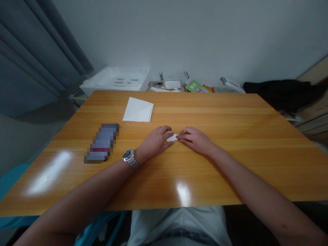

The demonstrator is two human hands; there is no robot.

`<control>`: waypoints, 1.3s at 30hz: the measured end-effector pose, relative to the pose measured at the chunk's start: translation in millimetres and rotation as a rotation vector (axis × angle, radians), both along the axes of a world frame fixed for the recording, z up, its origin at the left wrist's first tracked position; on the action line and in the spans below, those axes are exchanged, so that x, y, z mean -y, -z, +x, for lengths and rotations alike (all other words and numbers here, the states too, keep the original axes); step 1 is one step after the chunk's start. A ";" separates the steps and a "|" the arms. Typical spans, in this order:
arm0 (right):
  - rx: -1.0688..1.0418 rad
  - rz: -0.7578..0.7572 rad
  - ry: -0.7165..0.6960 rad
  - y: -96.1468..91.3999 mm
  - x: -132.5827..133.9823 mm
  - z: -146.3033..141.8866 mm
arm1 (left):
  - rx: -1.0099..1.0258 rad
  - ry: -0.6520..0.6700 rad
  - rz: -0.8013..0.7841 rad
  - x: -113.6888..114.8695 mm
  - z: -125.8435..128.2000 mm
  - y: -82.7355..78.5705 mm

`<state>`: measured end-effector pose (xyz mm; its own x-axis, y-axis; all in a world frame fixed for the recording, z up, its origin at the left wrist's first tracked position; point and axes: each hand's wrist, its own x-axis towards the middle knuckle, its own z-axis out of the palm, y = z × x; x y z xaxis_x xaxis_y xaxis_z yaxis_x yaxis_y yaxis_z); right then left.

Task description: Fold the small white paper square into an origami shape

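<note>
A small piece of folded white paper (172,137) lies on the wooden table in front of me, between my two hands. My left hand (156,140), with a metal watch on its wrist, rests at the paper's left side, its fingers and thumb curved round it. At the right tip of the paper, the fingers of my right hand (195,140) are pinched together on it. My fingers cover part of the paper's edges.
A larger white sheet (138,110) with a perforated edge lies farther back on the wooden table (230,116). To the left is a pixelated phone-like object (103,143). Behind the table stand a white tray (118,77), a green booklet (196,86) and dark cloth (276,90).
</note>
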<state>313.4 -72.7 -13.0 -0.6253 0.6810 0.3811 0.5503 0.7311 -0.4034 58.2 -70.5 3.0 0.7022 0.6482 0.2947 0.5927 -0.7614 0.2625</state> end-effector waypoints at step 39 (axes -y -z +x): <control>-0.091 -0.117 0.177 -3.3 5.2 -13.2 | 0.292 -0.087 -0.270 1.5 2.1 -1.4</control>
